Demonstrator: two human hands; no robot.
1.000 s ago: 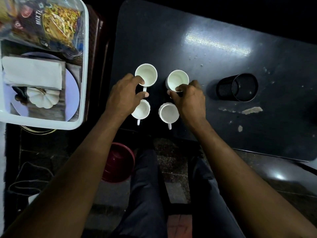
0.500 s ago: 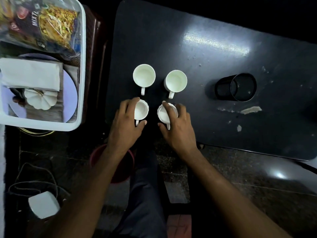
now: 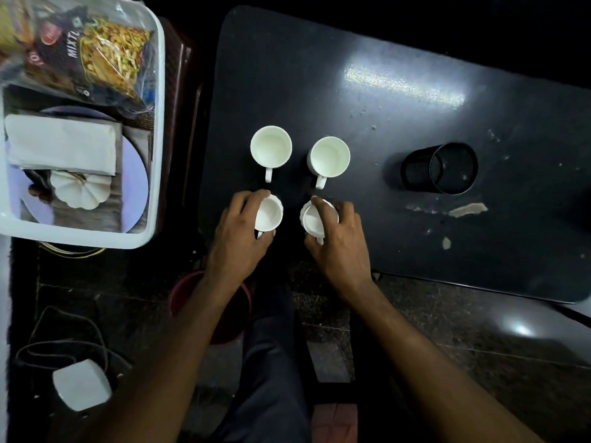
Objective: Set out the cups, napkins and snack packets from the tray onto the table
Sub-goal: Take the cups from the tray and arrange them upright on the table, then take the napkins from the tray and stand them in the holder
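Observation:
Several white cups stand on the dark table in a two-by-two group. My left hand grips the near left cup around its rim. My right hand grips the near right cup the same way. The far left cup and the far right cup stand free, handles pointing toward me. At the left, the white tray holds a snack packet, a folded white napkin and a white pumpkin-shaped piece on a pale plate.
A black mesh pen holder lies on its side on the table to the right of the cups. Below the table edge are my legs, a dark red bowl on the floor and a white adapter with cables.
Both hands came back from the far cups to the near pair and closed on them. The far cups now stand free.

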